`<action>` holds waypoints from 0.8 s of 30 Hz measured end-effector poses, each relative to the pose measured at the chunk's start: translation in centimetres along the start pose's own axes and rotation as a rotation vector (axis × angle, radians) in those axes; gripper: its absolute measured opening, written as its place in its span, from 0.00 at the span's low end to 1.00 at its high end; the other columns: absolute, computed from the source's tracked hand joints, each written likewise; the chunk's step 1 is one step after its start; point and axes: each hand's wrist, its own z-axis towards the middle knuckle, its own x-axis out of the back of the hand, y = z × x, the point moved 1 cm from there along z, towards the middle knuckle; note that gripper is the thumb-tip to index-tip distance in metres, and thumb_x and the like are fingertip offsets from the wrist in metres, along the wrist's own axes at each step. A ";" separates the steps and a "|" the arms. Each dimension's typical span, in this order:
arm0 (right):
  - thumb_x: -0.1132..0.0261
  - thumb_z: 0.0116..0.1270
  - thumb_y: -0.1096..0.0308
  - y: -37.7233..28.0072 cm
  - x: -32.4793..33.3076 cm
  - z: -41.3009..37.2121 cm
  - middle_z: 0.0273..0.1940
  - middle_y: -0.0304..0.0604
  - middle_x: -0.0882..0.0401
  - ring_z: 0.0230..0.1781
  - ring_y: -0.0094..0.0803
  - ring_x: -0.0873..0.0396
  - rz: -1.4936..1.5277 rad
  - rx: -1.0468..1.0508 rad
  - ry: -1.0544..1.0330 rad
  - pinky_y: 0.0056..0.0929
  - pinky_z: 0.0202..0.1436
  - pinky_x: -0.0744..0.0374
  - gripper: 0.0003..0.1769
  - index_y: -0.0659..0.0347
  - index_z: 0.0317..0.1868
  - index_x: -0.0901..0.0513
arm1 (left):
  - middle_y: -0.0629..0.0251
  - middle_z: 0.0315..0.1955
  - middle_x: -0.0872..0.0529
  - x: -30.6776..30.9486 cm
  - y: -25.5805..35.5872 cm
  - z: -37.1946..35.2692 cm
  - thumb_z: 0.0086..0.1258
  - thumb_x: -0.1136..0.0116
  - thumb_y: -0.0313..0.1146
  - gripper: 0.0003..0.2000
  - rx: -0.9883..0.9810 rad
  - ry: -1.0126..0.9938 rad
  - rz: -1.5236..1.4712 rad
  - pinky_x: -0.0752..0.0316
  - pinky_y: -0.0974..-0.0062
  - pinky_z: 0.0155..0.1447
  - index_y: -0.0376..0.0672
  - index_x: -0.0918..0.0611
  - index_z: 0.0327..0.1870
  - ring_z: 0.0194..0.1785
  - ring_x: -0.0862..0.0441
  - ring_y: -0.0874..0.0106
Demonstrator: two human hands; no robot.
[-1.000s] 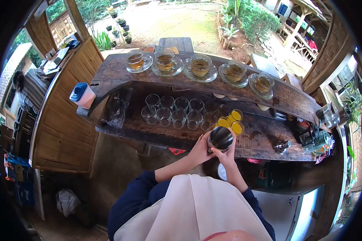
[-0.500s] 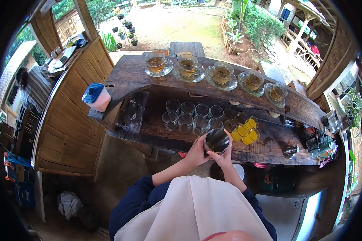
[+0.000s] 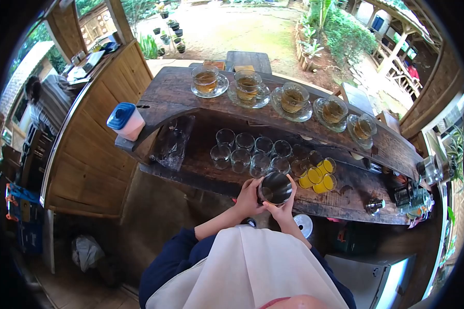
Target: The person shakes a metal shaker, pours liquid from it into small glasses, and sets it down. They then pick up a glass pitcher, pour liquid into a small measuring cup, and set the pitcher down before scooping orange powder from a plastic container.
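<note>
Between my two hands is a dark, round metal cup (image 3: 276, 187), seen from above, its inside shiny. My left hand (image 3: 249, 198) wraps its left side and my right hand (image 3: 284, 208) holds its right side and bottom. Just beyond it, on the lower wooden shelf (image 3: 211, 177), stand two rows of empty clear glasses (image 3: 241, 160). Right of them are several glasses of yellow drink (image 3: 324, 183). Along the upper counter (image 3: 165, 90), several glass cups of amber drink (image 3: 205, 81) sit on glass saucers.
A tub with a blue lid (image 3: 125, 122) stands at the counter's left end. Glass jars (image 3: 416, 198) are at the right end, near a small dark-topped jar (image 3: 375, 206). Another person (image 3: 49, 105) is at the far left. A white appliance (image 3: 363, 280) stands low right.
The view has shifted slightly, so the counter and its cups appear a little further right. My hands still hold the metal cup, now slightly further left and lower in the picture.
</note>
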 end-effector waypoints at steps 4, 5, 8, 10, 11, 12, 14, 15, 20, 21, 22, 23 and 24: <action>0.21 0.47 0.66 0.8 0.2 -0.3 0.61 0.47 0.37 0.62 0.35 0.33 0.056 -0.023 -0.010 0.36 0.65 0.33 0.56 0.58 0.69 0.52 | 0.54 0.54 0.24 0.6 0.5 0.2 0.42 0.28 0.43 0.44 -0.012 0.021 -0.031 0.42 0.57 0.67 0.40 0.36 0.64 0.58 0.27 0.54; 0.21 0.47 0.66 1.0 0.2 -0.4 0.61 0.47 0.37 0.62 0.35 0.33 0.070 -0.027 -0.013 0.36 0.65 0.33 0.56 0.58 0.69 0.52 | 0.54 0.54 0.24 0.6 0.5 0.1 0.42 0.28 0.43 0.44 0.008 -0.015 -0.042 0.41 0.58 0.66 0.40 0.36 0.64 0.58 0.27 0.53; 0.21 0.45 0.69 1.4 0.6 -0.5 0.61 0.49 0.38 0.62 0.37 0.34 0.080 -0.040 -0.042 0.38 0.65 0.33 0.58 0.60 0.69 0.54 | 0.54 0.53 0.24 0.7 0.1 0.1 0.43 0.28 0.44 0.43 -0.015 -0.021 -0.101 0.39 0.57 0.64 0.40 0.35 0.63 0.57 0.27 0.51; 0.20 0.45 0.68 1.9 1.0 -0.2 0.61 0.49 0.38 0.63 0.37 0.34 0.046 0.008 -0.076 0.38 0.65 0.34 0.58 0.60 0.68 0.53 | 0.54 0.53 0.24 0.9 0.1 0.1 0.43 0.28 0.44 0.42 0.012 -0.034 -0.104 0.38 0.57 0.64 0.41 0.35 0.62 0.57 0.27 0.51; 0.20 0.45 0.67 2.2 1.1 -0.1 0.61 0.49 0.38 0.63 0.37 0.34 0.013 0.057 -0.104 0.38 0.65 0.34 0.58 0.60 0.68 0.53 | 0.54 0.53 0.24 0.8 0.2 0.0 0.44 0.29 0.44 0.42 0.037 -0.052 -0.108 0.37 0.56 0.63 0.41 0.35 0.62 0.57 0.27 0.51; 0.20 0.45 0.66 2.0 1.0 -0.1 0.61 0.49 0.39 0.63 0.37 0.35 0.040 0.038 -0.102 0.38 0.65 0.35 0.57 0.61 0.67 0.52 | 0.54 0.52 0.23 0.4 0.1 -0.2 0.45 0.30 0.48 0.42 -0.040 0.049 -0.094 0.37 0.56 0.62 0.41 0.35 0.62 0.56 0.26 0.51; 0.19 0.44 0.66 1.8 1.3 0.2 0.61 0.50 0.39 0.63 0.38 0.35 0.018 0.050 -0.125 0.38 0.65 0.35 0.57 0.61 0.67 0.52 | 0.55 0.52 0.23 0.2 -0.7 -0.3 0.45 0.31 0.51 0.42 -0.036 0.018 -0.117 0.37 0.56 0.62 0.41 0.35 0.62 0.55 0.26 0.51; 0.19 0.44 0.65 1.8 1.3 0.3 0.61 0.50 0.39 0.63 0.38 0.35 -0.010 0.059 -0.141 0.38 0.65 0.35 0.57 0.62 0.67 0.51 | 0.55 0.51 0.23 0.4 -0.6 -0.2 0.46 0.32 0.55 0.43 -0.033 -0.018 -0.146 0.37 0.57 0.62 0.41 0.35 0.61 0.55 0.26 0.52; 0.20 0.45 0.65 1.2 1.1 0.7 0.62 0.51 0.39 0.64 0.39 0.35 0.073 0.044 -0.163 0.39 0.66 0.35 0.57 0.62 0.68 0.52 | 0.55 0.50 0.22 0.2 -0.5 -0.4 0.46 0.34 0.60 0.44 0.007 -0.037 -0.093 0.37 0.57 0.62 0.41 0.34 0.61 0.55 0.25 0.53; 0.20 0.46 0.65 0.9 1.1 0.9 0.62 0.52 0.39 0.64 0.39 0.34 0.072 0.051 -0.174 0.39 0.66 0.35 0.57 0.62 0.68 0.52 | 0.55 0.49 0.22 0.3 -0.4 -0.2 0.46 0.34 0.60 0.43 -0.015 -0.018 -0.105 0.38 0.57 0.63 0.41 0.33 0.60 0.55 0.25 0.53; 0.20 0.46 0.65 0.8 1.1 1.0 0.62 0.52 0.39 0.64 0.40 0.34 0.069 0.059 -0.183 0.39 0.66 0.34 0.57 0.62 0.68 0.52 | 0.55 0.49 0.22 0.5 -0.2 -0.1 0.46 0.34 0.60 0.43 -0.009 -0.020 -0.109 0.38 0.57 0.63 0.41 0.33 0.60 0.55 0.25 0.53; 0.20 0.46 0.65 1.0 1.1 0.9 0.62 0.52 0.39 0.64 0.40 0.34 0.066 0.054 -0.181 0.39 0.66 0.34 0.57 0.62 0.68 0.52 | 0.55 0.50 0.22 0.6 0.1 0.0 0.45 0.34 0.60 0.43 0.027 -0.042 -0.111 0.38 0.57 0.63 0.40 0.32 0.60 0.55 0.25 0.53; 0.21 0.47 0.65 1.2 1.2 0.8 0.62 0.52 0.39 0.63 0.40 0.34 0.058 0.073 -0.180 0.39 0.65 0.34 0.57 0.61 0.68 0.52 | 0.55 0.50 0.22 0.7 0.3 0.1 0.45 0.34 0.60 0.44 0.062 -0.065 -0.114 0.38 0.56 0.63 0.40 0.31 0.60 0.55 0.25 0.53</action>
